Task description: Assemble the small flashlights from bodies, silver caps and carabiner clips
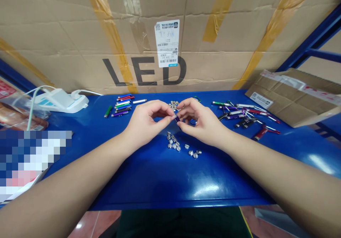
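In front of me, over the blue table, my hands meet fingertip to fingertip. My right hand (201,122) is closed on a short purple metal tube (177,119), one end turned toward my left hand. With thumb and forefinger, my left hand (150,116) pinches a small silver piece at that end; the fingertips partly hide it. Below the hands lie several silver end caps (174,144), with a few more caps (195,153) to their right. Behind the fingers sits a cluster of small round silver pieces (173,105), partly covered.
Several coloured metal tubes (122,106) lie at left, beside a green one (108,111). At right is a pile of tubes with carabiner clips (242,115). A white power strip (62,101), a cardboard box (298,96) and a large carton (80,53) border the blue table (149,181).
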`<control>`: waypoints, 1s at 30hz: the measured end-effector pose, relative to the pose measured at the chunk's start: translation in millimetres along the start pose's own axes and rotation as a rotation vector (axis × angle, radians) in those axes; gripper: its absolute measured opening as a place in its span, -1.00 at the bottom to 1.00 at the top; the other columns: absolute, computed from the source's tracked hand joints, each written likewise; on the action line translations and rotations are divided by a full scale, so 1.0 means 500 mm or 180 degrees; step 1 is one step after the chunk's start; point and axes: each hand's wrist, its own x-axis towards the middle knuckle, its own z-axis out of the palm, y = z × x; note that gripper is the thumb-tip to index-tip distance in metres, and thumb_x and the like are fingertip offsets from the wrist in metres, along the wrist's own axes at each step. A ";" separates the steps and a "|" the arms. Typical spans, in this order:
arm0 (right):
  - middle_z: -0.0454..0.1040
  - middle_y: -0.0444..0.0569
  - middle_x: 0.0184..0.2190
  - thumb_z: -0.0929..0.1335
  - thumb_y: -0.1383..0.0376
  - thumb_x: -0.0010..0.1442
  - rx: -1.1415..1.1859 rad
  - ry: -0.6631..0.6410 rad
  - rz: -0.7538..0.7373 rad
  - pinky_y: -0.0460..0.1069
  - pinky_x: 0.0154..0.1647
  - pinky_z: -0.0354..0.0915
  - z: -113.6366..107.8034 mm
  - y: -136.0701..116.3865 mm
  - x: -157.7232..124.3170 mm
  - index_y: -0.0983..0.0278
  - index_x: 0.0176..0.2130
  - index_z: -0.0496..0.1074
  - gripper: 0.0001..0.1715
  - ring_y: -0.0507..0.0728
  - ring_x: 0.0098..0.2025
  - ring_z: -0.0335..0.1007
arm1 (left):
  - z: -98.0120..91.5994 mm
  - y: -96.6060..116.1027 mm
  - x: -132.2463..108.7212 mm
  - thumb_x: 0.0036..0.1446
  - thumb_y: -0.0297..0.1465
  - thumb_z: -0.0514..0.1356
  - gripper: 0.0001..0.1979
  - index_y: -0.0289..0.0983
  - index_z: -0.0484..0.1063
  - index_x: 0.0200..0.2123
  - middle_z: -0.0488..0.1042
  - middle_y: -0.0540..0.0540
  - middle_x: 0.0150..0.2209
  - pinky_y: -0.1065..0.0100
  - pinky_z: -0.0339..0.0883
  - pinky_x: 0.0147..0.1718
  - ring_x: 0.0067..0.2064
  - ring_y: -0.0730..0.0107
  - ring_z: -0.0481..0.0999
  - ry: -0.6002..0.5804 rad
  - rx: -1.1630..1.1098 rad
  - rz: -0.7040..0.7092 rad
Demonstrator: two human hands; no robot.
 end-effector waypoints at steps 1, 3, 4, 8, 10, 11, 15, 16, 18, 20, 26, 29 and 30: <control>0.58 -0.06 -0.22 0.45 0.37 0.15 -0.0019 0.0008 -0.0006 0.04 -0.25 0.44 0.000 -0.001 0.000 0.17 -0.02 0.27 -0.56 0.12 -0.23 0.55 | -0.001 0.000 -0.001 0.14 -0.44 0.35 -0.95 -0.29 0.58 -0.30 0.62 -0.10 -0.28 0.35 0.59 -0.19 -0.24 0.38 0.62 -0.0013 0.0100 0.0070; 0.58 -0.06 -0.22 0.45 0.36 0.15 -0.0012 0.0031 -0.0015 0.02 -0.29 0.41 -0.001 0.000 -0.001 0.17 -0.05 0.27 -0.59 0.12 -0.23 0.55 | -0.004 -0.002 -0.002 0.16 -0.45 0.34 -0.97 -0.28 0.59 -0.30 0.63 -0.10 -0.27 0.36 0.59 -0.19 -0.24 0.38 0.63 -0.0053 0.0284 0.0191; 0.58 -0.06 -0.22 0.45 0.36 0.15 -0.0005 0.0038 -0.0019 0.02 -0.30 0.40 -0.002 0.001 -0.001 0.18 -0.07 0.27 -0.61 0.12 -0.23 0.54 | -0.007 -0.003 -0.001 0.17 -0.46 0.33 -0.97 -0.28 0.59 -0.30 0.64 -0.10 -0.26 0.37 0.59 -0.20 -0.23 0.38 0.63 -0.0081 0.0365 0.0254; 0.56 -0.06 -0.21 0.45 0.36 0.15 -0.0024 0.0045 -0.0015 0.01 -0.32 0.39 -0.002 0.003 -0.001 0.18 -0.09 0.29 -0.64 0.11 -0.23 0.53 | -0.012 -0.003 0.000 0.22 -0.48 0.28 -0.93 -0.27 0.60 -0.28 0.66 -0.11 -0.24 0.37 0.57 -0.18 -0.20 0.36 0.66 -0.0187 0.0712 0.0618; 0.55 -0.06 -0.22 0.45 0.36 0.14 -0.0024 0.0053 0.0002 0.01 -0.32 0.39 -0.001 0.003 -0.001 0.18 -0.10 0.30 -0.64 0.10 -0.25 0.51 | -0.013 -0.003 0.000 0.23 -0.49 0.26 -0.91 -0.26 0.61 -0.27 0.68 -0.10 -0.24 0.36 0.56 -0.16 -0.19 0.35 0.67 -0.0213 0.0911 0.0830; 0.54 -0.07 -0.22 0.45 0.37 0.14 -0.0017 0.0059 0.0013 0.01 -0.33 0.38 -0.001 0.002 -0.001 0.18 -0.11 0.29 -0.64 0.10 -0.26 0.51 | -0.013 -0.003 0.001 0.24 -0.49 0.26 -0.90 -0.25 0.61 -0.27 0.68 -0.10 -0.24 0.35 0.56 -0.16 -0.19 0.35 0.67 -0.0218 0.0991 0.0921; 0.52 -0.08 -0.24 0.45 0.36 0.14 0.0010 0.0079 0.0017 0.00 -0.34 0.37 -0.001 0.002 -0.002 0.19 -0.12 0.29 -0.65 0.08 -0.28 0.48 | -0.013 0.000 0.001 0.23 -0.51 0.26 -0.90 -0.25 0.59 -0.30 0.67 -0.07 -0.28 0.38 0.53 -0.17 -0.22 0.38 0.66 -0.0199 0.1117 0.1051; 0.52 -0.08 -0.24 0.45 0.36 0.14 0.0003 0.0079 0.0003 -0.01 -0.34 0.37 -0.001 0.002 -0.002 0.19 -0.13 0.29 -0.66 0.07 -0.28 0.47 | -0.013 0.001 0.001 0.23 -0.52 0.26 -0.90 -0.26 0.59 -0.31 0.67 -0.07 -0.28 0.39 0.53 -0.18 -0.23 0.39 0.65 -0.0197 0.1108 0.1029; 0.50 -0.08 -0.25 0.45 0.37 0.15 -0.0031 0.0063 -0.0030 -0.01 -0.33 0.37 -0.002 0.002 -0.003 0.19 -0.13 0.30 -0.68 0.07 -0.29 0.45 | -0.013 0.003 0.001 0.23 -0.51 0.27 -0.90 -0.26 0.59 -0.32 0.67 -0.07 -0.29 0.39 0.53 -0.18 -0.23 0.39 0.65 -0.0208 0.1065 0.0945; 0.49 -0.09 -0.26 0.44 0.37 0.17 -0.0082 0.0028 -0.0065 -0.01 -0.32 0.37 -0.003 0.001 -0.004 0.19 -0.15 0.31 -0.71 0.06 -0.30 0.43 | -0.014 0.004 0.000 0.23 -0.50 0.26 -0.89 -0.25 0.60 -0.32 0.67 -0.06 -0.28 0.38 0.53 -0.17 -0.23 0.38 0.66 -0.0226 0.1025 0.0848; 0.47 -0.11 -0.27 0.43 0.38 0.18 -0.0187 -0.0008 -0.0140 -0.01 -0.31 0.38 -0.003 -0.002 -0.005 0.19 -0.18 0.31 -0.75 0.04 -0.33 0.40 | -0.013 0.003 -0.001 0.21 -0.51 0.27 -0.88 -0.23 0.61 -0.32 0.68 -0.05 -0.28 0.37 0.53 -0.18 -0.23 0.36 0.67 -0.0288 0.1039 0.0782; 0.48 -0.10 -0.27 0.42 0.38 0.18 -0.0210 -0.0010 -0.0157 -0.01 -0.30 0.39 -0.003 -0.002 -0.005 0.19 -0.17 0.30 -0.74 0.05 -0.32 0.41 | -0.013 0.000 -0.001 0.21 -0.52 0.27 -0.88 -0.23 0.60 -0.32 0.68 -0.04 -0.28 0.38 0.52 -0.18 -0.23 0.36 0.67 -0.0368 0.1010 0.0798; 0.48 -0.10 -0.27 0.43 0.38 0.18 -0.0209 -0.0008 -0.0166 -0.01 -0.30 0.39 -0.004 -0.002 -0.004 0.19 -0.17 0.30 -0.74 0.05 -0.32 0.41 | -0.013 0.000 -0.001 0.21 -0.53 0.27 -0.89 -0.23 0.59 -0.31 0.68 -0.04 -0.27 0.38 0.52 -0.18 -0.22 0.37 0.66 -0.0393 0.0981 0.0794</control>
